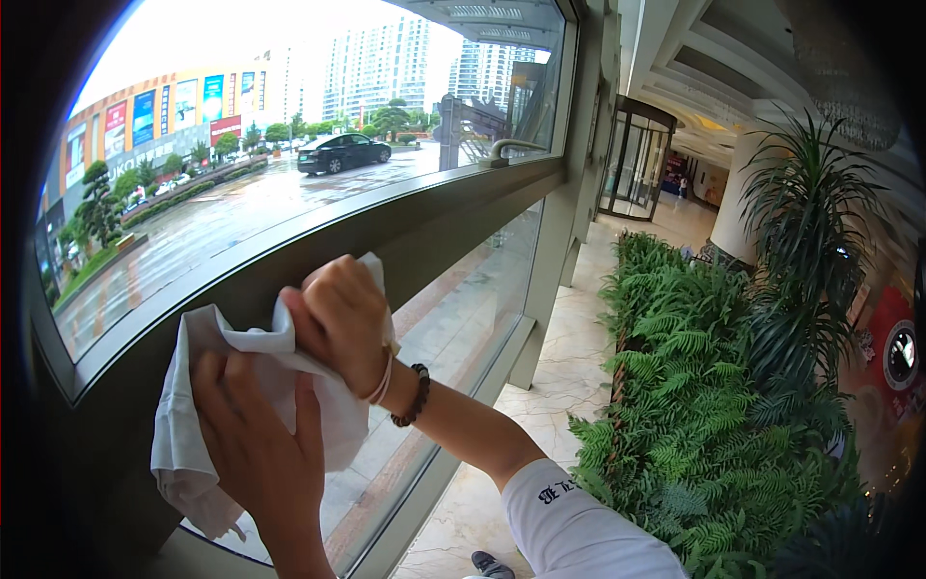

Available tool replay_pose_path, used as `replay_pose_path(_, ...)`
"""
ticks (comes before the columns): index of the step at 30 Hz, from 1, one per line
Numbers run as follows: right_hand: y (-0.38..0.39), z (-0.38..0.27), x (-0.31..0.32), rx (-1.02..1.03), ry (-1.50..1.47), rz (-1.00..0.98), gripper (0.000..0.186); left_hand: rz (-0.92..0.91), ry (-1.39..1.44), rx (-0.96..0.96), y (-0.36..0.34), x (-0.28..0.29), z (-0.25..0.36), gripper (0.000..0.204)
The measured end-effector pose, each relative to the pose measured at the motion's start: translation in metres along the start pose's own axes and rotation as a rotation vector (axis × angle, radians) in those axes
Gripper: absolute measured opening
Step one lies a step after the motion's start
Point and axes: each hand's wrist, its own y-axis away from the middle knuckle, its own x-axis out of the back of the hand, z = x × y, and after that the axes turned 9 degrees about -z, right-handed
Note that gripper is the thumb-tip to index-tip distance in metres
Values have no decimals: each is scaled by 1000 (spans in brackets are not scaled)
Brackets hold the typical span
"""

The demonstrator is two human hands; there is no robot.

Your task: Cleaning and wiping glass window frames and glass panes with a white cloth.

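A white cloth (176,425) hangs in loose folds against the dark window rail (444,232). My right hand (340,318) is closed in a fist around its upper part, close to the rail, with a beaded bracelet and a thin band at the wrist. Lower and to the left, my left hand (256,449) grips the same cloth, its fingers bent into the fabric and its thumb to the right. Part of the cloth is hidden behind both hands.
Glass panes lie above and below the rail, and a metal window handle (506,150) juts out at the far end. Green ferns (685,386) and a tall spiky plant (810,212) line the right. A marble floor (569,338) runs between, toward a revolving door (637,159).
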Motion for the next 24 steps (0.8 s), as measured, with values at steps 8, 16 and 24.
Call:
replay_pose_path(8, -4, -7, 0, 90, -135, 15, 31, -20, -166, -10, 7, -4, -10, 50)
replay_pose_path(16, 4, 54, 28, 116, -92, -29, 26, 5, -298, -37, -10, -53, 24, 54)
replay_pose_path(24, 36, 185, 71, -45, -8, 1, 23, 27, -288, -86, -38, -130, 95, 55)
